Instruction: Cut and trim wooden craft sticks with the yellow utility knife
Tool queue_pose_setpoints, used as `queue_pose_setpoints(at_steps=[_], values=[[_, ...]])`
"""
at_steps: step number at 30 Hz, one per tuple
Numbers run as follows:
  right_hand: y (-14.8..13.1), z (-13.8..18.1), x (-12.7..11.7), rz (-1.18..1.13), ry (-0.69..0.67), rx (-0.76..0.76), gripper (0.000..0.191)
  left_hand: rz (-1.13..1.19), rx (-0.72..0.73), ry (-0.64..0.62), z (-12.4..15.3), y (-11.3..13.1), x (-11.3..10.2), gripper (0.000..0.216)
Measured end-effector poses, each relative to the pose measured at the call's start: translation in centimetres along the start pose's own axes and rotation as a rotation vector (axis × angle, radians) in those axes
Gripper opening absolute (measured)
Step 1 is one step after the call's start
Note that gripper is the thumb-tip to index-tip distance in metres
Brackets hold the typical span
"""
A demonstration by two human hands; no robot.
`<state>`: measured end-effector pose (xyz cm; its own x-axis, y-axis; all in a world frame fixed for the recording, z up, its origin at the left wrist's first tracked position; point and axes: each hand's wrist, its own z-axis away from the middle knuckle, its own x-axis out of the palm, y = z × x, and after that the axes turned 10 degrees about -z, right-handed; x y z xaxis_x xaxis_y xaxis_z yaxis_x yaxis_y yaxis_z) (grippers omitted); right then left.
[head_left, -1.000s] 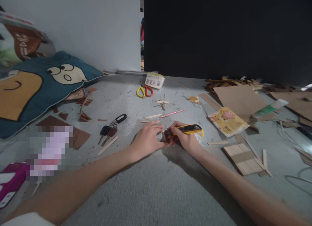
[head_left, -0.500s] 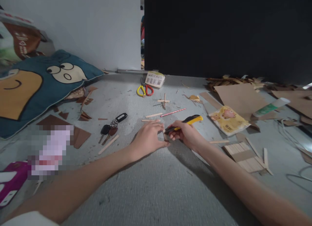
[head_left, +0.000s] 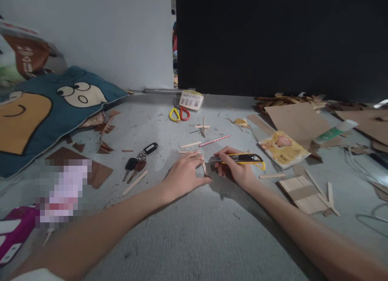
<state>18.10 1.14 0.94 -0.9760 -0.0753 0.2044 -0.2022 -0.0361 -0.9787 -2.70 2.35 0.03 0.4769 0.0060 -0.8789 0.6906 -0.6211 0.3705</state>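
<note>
My left hand (head_left: 185, 172) rests on the grey surface, its fingers and thumb closed on a small wooden craft stick (head_left: 204, 167) that shows between them. In my right hand (head_left: 235, 167) is a yellow and black utility knife (head_left: 245, 158), its blade pointing left at the craft stick, with a small gap between them. Just beyond my hands lie more craft sticks (head_left: 190, 144) and a red patterned pencil (head_left: 214, 140). Farther back, a few sticks joined in a cross shape (head_left: 203, 127) stand on the surface.
Scissors (head_left: 179, 114) with yellow and red handles lie at the back beside a small packet (head_left: 191, 100). Keys (head_left: 136, 163) and a blue cushion (head_left: 91, 95) are at left. To the right are a yellow packet (head_left: 283, 147), bundled craft sticks (head_left: 300, 194) and cardboard (head_left: 298, 117).
My right hand has moved slightly right and turned the utility knife flatter, taking its blade away from the craft stick. My left hand stays nearly in place.
</note>
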Motion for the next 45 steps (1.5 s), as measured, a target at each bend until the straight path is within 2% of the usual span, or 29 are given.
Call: queue_pose_setpoints(at_steps=[9,12,17,23,28,31,34,39,45], values=[[0.0,-0.2,-0.4,0.02,0.048,-0.003,0.037,-0.098,0.158,-0.067,0.1,0.1,-0.8,0.024],[0.0,-0.1,-0.4,0.011,0.061,-0.007,0.038,-0.104,0.17,-0.076,0.1,0.2,-0.8,0.025],[0.0,0.0,-0.4,0.039,0.059,-0.015,0.039,-0.091,0.065,-0.055,0.2,0.3,-0.9,0.038],[0.2,0.0,-0.5,0.061,0.046,-0.027,0.039,-0.174,0.193,-0.077,0.1,0.2,-1.0,0.029],[0.3,0.0,-0.6,0.097,0.041,-0.051,0.043,-0.298,0.21,-0.004,0.2,0.6,-1.1,0.042],[0.4,0.0,-0.6,0.107,0.053,-0.078,0.042,-0.382,0.218,-0.032,0.0,0.8,-1.8,0.043],[0.3,0.1,-0.6,0.131,0.071,-0.105,0.039,-0.421,0.215,-0.081,-0.2,0.8,-2.2,0.032],[0.1,0.4,-1.1,0.353,0.06,-0.232,0.036,-0.263,0.107,-0.146,-0.1,0.8,-1.9,0.023],[-0.1,0.6,-2.3,0.62,-0.145,-0.421,0.029,0.004,-0.022,-0.173,-0.5,0.8,-2.2,0.012]])
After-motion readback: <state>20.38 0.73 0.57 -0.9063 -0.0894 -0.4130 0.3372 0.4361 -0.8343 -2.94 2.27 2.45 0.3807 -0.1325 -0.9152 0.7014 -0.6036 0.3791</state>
